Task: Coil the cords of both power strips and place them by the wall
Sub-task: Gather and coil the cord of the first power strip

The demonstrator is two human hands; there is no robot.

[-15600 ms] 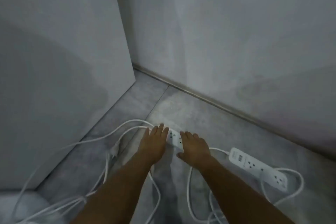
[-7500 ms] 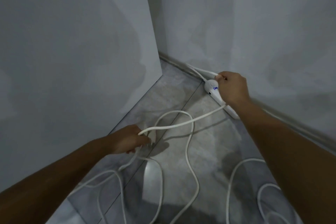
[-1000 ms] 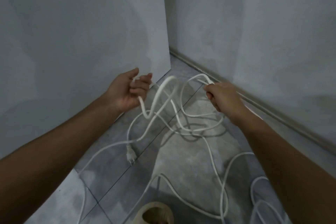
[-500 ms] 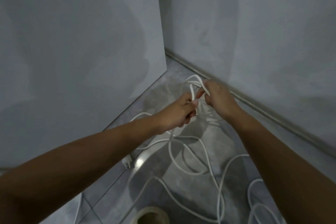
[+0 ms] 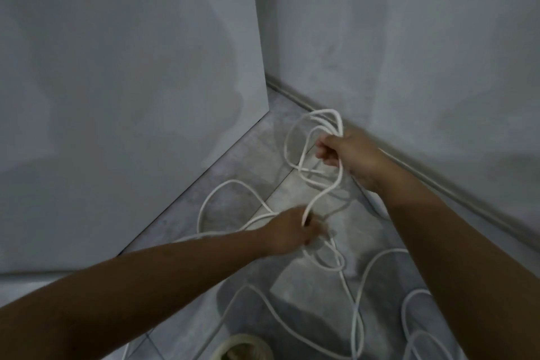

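My right hand (image 5: 349, 156) is raised over the floor near the wall and grips several gathered loops of a white cord (image 5: 298, 137). From those loops a strand runs down to my left hand (image 5: 292, 232), lower and nearer to me, closed around it. More of the white cord (image 5: 222, 193) lies in loose curves on the grey floor. A second tangle of white cord (image 5: 415, 321) lies at the lower right. No power strip body is visible; my right arm covers the floor by the wall.
A grey wall (image 5: 409, 52) with a baseboard (image 5: 292, 93) runs along the right. A flat grey panel (image 5: 131, 96) stands on the left, forming a corner. A beige slipper (image 5: 242, 351) shows at the bottom edge.
My left hand has let go at the loops and dropped down toward me, taking hold of the strand lower on the cord. My right hand keeps the gathered loops.
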